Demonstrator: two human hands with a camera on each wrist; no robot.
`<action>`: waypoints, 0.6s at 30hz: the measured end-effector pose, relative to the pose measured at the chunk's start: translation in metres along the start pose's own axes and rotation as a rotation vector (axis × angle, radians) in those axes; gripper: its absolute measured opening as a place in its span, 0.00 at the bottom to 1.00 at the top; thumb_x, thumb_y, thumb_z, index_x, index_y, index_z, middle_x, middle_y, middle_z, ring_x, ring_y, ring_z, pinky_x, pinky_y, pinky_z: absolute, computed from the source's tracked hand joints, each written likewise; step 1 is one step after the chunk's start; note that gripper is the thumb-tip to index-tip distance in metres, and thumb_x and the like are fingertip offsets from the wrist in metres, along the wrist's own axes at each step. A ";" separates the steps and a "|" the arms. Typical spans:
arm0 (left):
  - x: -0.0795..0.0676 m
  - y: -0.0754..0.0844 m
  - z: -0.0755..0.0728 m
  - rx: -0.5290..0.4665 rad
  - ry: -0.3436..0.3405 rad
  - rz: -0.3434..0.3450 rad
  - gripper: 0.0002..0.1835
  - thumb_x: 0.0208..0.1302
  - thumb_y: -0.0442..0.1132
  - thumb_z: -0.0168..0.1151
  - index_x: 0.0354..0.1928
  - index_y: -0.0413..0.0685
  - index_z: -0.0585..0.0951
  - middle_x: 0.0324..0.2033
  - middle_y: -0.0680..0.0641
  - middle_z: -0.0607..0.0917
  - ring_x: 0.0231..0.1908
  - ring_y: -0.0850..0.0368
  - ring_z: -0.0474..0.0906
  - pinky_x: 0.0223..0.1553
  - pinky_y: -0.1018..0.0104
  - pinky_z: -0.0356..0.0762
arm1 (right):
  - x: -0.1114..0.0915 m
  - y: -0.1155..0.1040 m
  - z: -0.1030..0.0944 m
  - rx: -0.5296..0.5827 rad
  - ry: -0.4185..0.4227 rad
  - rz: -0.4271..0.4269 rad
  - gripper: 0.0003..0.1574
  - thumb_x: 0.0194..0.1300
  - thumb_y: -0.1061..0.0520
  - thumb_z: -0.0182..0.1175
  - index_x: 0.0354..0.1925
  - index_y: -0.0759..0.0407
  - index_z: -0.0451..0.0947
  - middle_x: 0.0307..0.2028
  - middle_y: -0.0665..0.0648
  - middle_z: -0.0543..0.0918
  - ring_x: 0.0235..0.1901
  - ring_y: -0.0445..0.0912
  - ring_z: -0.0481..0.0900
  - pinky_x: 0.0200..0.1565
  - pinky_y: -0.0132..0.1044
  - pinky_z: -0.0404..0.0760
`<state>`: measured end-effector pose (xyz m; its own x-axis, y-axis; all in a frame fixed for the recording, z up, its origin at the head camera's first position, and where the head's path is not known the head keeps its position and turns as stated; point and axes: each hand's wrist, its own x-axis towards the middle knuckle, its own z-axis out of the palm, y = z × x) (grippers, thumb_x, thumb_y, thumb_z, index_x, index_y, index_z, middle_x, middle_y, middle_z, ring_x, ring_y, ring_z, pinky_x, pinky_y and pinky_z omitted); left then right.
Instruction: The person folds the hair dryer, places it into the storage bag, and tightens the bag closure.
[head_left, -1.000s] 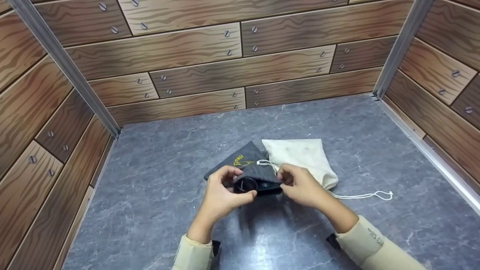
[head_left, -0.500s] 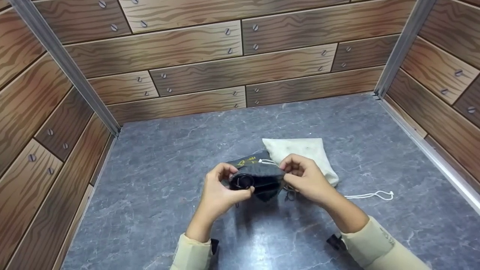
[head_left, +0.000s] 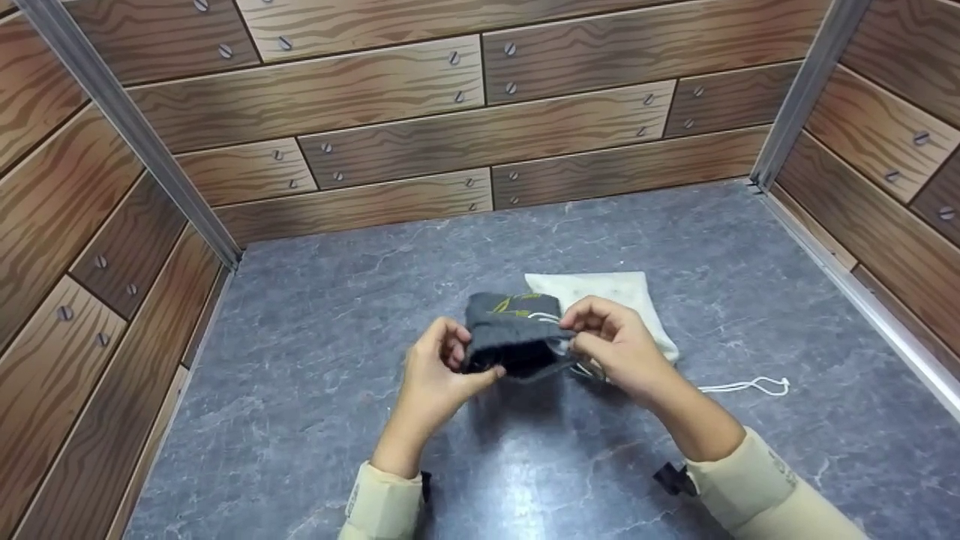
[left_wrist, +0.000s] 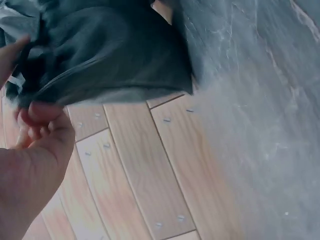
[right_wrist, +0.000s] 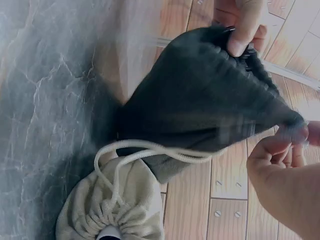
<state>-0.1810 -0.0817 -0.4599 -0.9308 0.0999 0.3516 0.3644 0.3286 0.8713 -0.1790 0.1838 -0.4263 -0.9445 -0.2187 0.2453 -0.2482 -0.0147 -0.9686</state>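
Observation:
A dark grey cloth pouch (head_left: 510, 327) with yellow print is held up in front of me, its mouth spread toward me. My left hand (head_left: 441, 366) grips the left side of the mouth, thumb at the lower edge. With finger and thumb, my right hand (head_left: 621, 346) pinches the right corner. Under the left thumb in the right wrist view, a small black piece (right_wrist: 245, 56) shows at the mouth. The pouch's inside is dark, its contents hidden. In the left wrist view the pouch (left_wrist: 120, 55) hangs past the left fingers.
Behind the right hand, a cream drawstring pouch (head_left: 592, 286) lies on the grey marbled tabletop (head_left: 337, 322). One looped white cord (head_left: 750, 386) trails right; another cord (right_wrist: 150, 146) crosses near the dark pouch. Wood-patterned walls (head_left: 390, 127) stand around the table.
The dark pouch has tipped so its printed side rises and its mouth opens wider. The round black thing seen in its mouth earlier is now hidden. My right hand has lifted slightly.

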 end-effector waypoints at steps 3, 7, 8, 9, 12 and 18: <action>-0.003 -0.007 0.002 0.012 -0.068 -0.034 0.31 0.40 0.39 0.91 0.43 0.51 0.79 0.30 0.54 0.76 0.32 0.60 0.73 0.34 0.71 0.75 | -0.001 0.003 0.001 -0.021 0.018 0.036 0.13 0.61 0.79 0.57 0.45 0.76 0.78 0.32 0.52 0.84 0.28 0.37 0.77 0.29 0.24 0.77; -0.006 -0.013 0.004 0.066 -0.095 -0.061 0.30 0.43 0.46 0.90 0.44 0.52 0.78 0.36 0.52 0.78 0.38 0.58 0.75 0.40 0.62 0.82 | -0.003 0.005 0.000 -0.052 -0.002 0.058 0.12 0.64 0.75 0.60 0.47 0.72 0.79 0.35 0.52 0.84 0.26 0.36 0.77 0.28 0.25 0.76; -0.006 -0.014 0.005 0.077 -0.087 -0.072 0.30 0.45 0.48 0.89 0.45 0.52 0.78 0.38 0.51 0.78 0.41 0.56 0.76 0.43 0.58 0.83 | -0.004 0.005 0.000 -0.058 -0.006 0.060 0.11 0.65 0.74 0.61 0.47 0.71 0.79 0.35 0.51 0.84 0.25 0.36 0.76 0.27 0.25 0.76; -0.006 -0.014 0.005 0.085 -0.078 -0.087 0.30 0.47 0.50 0.88 0.45 0.52 0.77 0.41 0.50 0.79 0.44 0.54 0.77 0.46 0.54 0.84 | -0.004 0.005 0.000 -0.066 -0.008 0.059 0.11 0.66 0.73 0.61 0.48 0.70 0.79 0.35 0.51 0.84 0.25 0.36 0.76 0.27 0.26 0.76; -0.006 -0.015 0.005 0.098 -0.055 -0.169 0.31 0.54 0.57 0.83 0.49 0.51 0.75 0.48 0.46 0.80 0.51 0.50 0.80 0.53 0.46 0.83 | -0.005 0.006 -0.001 -0.097 -0.003 0.042 0.11 0.67 0.72 0.62 0.48 0.68 0.80 0.35 0.53 0.83 0.24 0.37 0.76 0.26 0.27 0.76; -0.004 -0.022 0.006 -0.019 -0.131 -0.284 0.32 0.68 0.58 0.72 0.59 0.47 0.67 0.47 0.41 0.86 0.43 0.47 0.88 0.42 0.57 0.86 | -0.005 0.008 -0.001 -0.203 0.014 -0.039 0.11 0.67 0.73 0.63 0.46 0.65 0.81 0.34 0.57 0.85 0.30 0.40 0.80 0.34 0.29 0.79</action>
<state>-0.1854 -0.0834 -0.4825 -0.9907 0.1273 0.0476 0.0890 0.3433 0.9350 -0.1766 0.1862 -0.4347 -0.9359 -0.2078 0.2843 -0.3215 0.1744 -0.9307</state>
